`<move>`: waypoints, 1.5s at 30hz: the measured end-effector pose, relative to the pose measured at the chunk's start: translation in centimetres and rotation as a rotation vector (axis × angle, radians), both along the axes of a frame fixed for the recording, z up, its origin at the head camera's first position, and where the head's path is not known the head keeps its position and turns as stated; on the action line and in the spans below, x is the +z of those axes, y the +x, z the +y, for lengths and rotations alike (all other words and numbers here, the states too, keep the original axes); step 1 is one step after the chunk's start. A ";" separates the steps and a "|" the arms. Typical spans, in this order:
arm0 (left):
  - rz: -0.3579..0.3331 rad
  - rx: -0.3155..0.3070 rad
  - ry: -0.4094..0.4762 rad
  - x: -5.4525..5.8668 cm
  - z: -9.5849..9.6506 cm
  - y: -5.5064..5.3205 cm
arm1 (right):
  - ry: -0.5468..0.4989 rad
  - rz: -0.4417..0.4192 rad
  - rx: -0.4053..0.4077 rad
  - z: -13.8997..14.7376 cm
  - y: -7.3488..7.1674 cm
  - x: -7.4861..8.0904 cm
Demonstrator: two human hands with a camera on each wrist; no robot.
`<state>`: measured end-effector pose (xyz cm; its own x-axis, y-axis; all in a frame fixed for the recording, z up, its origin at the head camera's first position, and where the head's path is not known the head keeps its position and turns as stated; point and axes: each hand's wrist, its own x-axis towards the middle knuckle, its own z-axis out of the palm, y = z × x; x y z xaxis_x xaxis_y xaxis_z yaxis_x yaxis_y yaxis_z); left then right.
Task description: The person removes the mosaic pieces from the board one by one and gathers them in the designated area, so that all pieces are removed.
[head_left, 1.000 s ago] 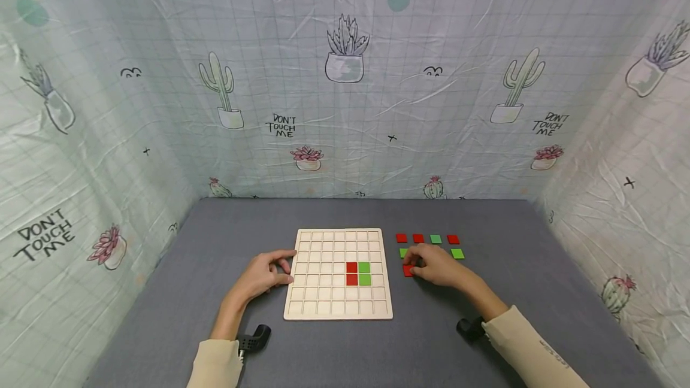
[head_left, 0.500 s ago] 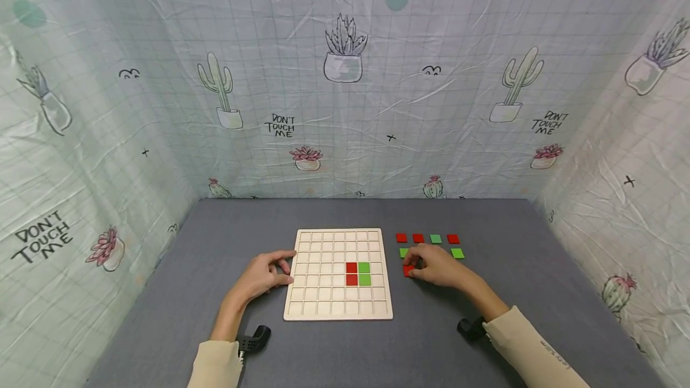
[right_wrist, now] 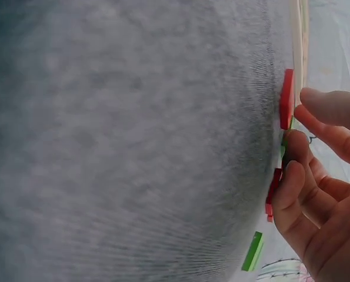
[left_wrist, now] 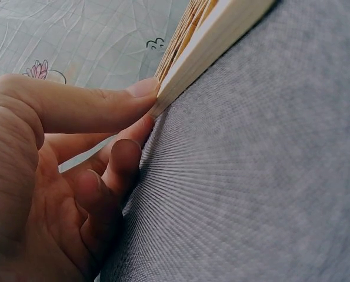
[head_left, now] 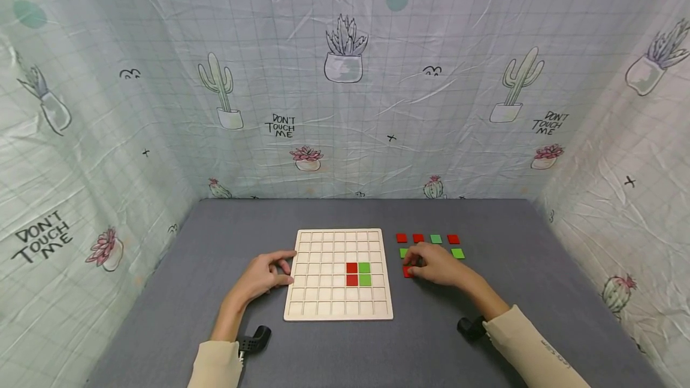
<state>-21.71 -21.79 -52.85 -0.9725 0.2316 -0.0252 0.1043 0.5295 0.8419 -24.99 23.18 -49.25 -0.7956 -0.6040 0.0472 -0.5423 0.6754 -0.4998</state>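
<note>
A pale wooden grid board (head_left: 326, 255) lies on the table, bearing two red tiles (head_left: 352, 279) and two green tiles (head_left: 364, 267) in a block right of its middle. My left hand (head_left: 259, 275) touches the board's left edge with thumb and index finger spread apart. In the left wrist view, that thumb meets the wooden edge (left_wrist: 189, 69) and the other fingers bend loosely. My right hand (head_left: 435, 264) hovers close over a loose red tile (head_left: 407, 272), thumb and index finger near it. The right wrist view has this red tile (right_wrist: 287, 100) flat on the cloth, just beside the fingertips.
Beyond my right hand lie more loose tiles: a red tile (head_left: 401, 238), another green tile (head_left: 435, 239) and several others in rows. A grey cloth (head_left: 345, 352) covers the table. Patterned fabric (head_left: 345, 112) hangs behind and at both sides.
</note>
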 end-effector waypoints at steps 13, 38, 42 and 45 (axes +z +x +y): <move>0.002 0.011 0.007 -0.1 -0.1 0.2 | -0.061 -0.029 0.041 -4.3 -0.7 0.9; -0.009 -0.004 0.020 -0.2 0.0 0.0 | 0.002 0.000 0.168 -11.8 -1.7 0.0; -0.011 -0.006 0.024 -0.2 0.0 0.0 | 0.019 0.000 0.153 -12.1 -1.7 -0.1; -0.011 -0.005 0.025 -0.2 -0.1 0.0 | 0.023 -0.005 0.148 -12.3 -1.6 0.1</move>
<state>-21.75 -21.84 -53.04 -0.9711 0.2367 -0.0297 0.0976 0.5079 0.8559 -26.59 10.86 -49.20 -0.6981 -0.7154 0.0277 -0.6341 0.5999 -0.4880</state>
